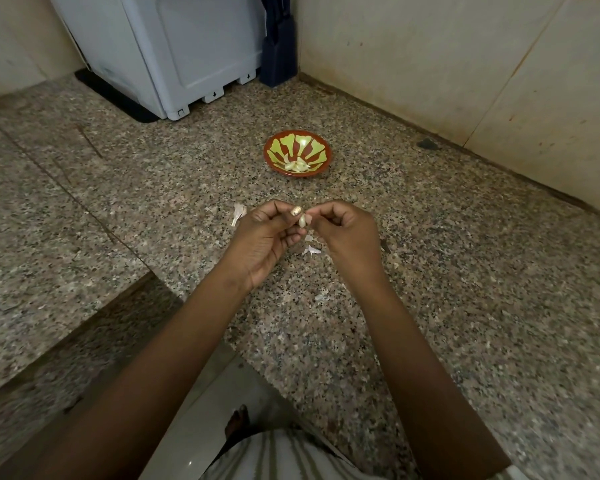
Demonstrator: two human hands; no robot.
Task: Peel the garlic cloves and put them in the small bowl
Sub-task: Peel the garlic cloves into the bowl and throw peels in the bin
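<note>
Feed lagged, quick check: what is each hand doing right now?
Left hand: pinches the garlic clove between thumb and fingers.
Right hand: fingertips pinch the same clove at its top; whether skin or clove itself cannot be told.

Person is wearing a pale garment (284, 459) with thin olive-brown vertical stripes, showing as loose folds at the waist. The left hand (267, 233) is carrying glittery gold polish on the thumbnail (296, 211); the nails of the right hand (343, 230) are not showing clearly enough to read. Both forearms (174, 341) are running bare along their whole visible length, and a bare foot (238, 422) is showing just below the near edge of the counter (430, 271), partly hidden by the garment.
</note>
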